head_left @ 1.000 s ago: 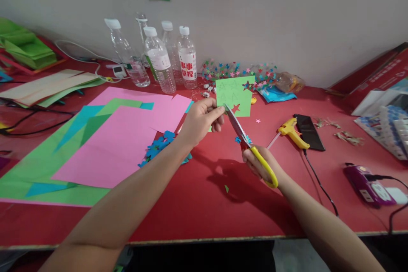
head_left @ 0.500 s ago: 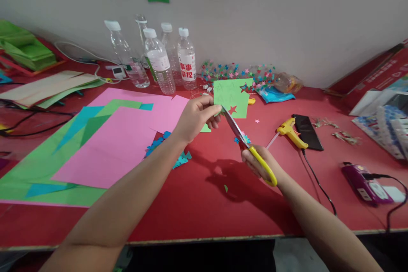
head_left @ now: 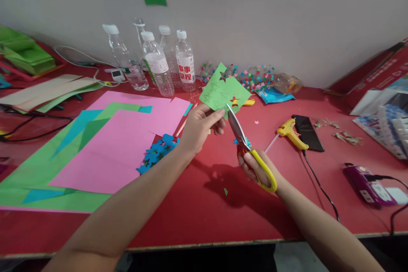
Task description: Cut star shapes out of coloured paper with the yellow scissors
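My left hand (head_left: 204, 125) pinches the lower edge of a green paper sheet (head_left: 216, 93) between thumb and fingers. Star outlines are drawn on the sheet, and star-shaped openings show along its edges. My right hand (head_left: 255, 165) grips scissors (head_left: 263, 170) with yellow handles, its fingers in the loops. The blades point up and left, with their tips at the sheet's lower edge beside my left thumb. Blue paper cut-outs (head_left: 159, 151) lie in a heap left of my left wrist. A small green scrap (head_left: 225, 191) rests on the table below the hands.
Pink sheets (head_left: 108, 148) over green and blue ones cover the left side. Several plastic bottles (head_left: 185, 66) stand by the wall. A bag of coloured stars (head_left: 255, 76) lies behind the hands. At right are a yellow glue gun (head_left: 291, 133), a phone (head_left: 308, 132) and a purple power adapter (head_left: 366, 185).
My left hand has turned the green sheet, so a corner now points up. The scissors have stayed close to its lower edge, shifting only slightly.
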### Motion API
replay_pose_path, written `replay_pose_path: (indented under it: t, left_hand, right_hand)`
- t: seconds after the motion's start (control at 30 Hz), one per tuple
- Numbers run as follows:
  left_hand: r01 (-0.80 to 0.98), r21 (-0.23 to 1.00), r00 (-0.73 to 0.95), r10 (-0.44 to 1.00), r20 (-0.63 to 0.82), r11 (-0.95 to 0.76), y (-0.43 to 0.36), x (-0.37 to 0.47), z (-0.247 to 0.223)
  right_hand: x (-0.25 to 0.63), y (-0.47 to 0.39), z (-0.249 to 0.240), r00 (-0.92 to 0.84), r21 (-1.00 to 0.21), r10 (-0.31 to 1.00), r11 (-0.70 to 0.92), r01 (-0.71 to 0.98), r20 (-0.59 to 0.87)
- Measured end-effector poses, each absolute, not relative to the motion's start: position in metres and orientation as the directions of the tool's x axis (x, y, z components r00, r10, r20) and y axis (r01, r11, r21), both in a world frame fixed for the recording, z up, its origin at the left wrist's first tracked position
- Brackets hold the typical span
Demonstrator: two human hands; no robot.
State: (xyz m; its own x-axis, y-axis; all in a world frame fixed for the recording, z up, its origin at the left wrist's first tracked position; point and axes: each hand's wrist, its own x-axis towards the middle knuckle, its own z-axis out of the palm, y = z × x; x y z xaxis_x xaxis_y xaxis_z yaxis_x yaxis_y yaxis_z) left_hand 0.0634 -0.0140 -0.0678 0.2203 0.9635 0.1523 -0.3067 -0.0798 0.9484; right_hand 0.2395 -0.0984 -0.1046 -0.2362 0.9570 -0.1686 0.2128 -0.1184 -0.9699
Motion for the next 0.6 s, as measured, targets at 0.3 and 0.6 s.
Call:
replay_pose_path:
  t: [0.3, 0.6]
  left_hand:
    - [-0.385, 0.922, 0.178, 0.978, 0.112, -0.036, -0.018, 0.074, -0.075]
    - [-0.354, 0.933, 0.17, 0.976, 0.137, -0.069, -0.018, 0.071, -0.07]
  right_hand:
    - [0.233, -0.104, -0.112, -0.191, -0.969, 0.963, -0.156, 0.19, -0.192]
    - [0.234, -0.104, -0.102, -0.112, -0.941, 0.966, -0.196, 0.276, -0.234]
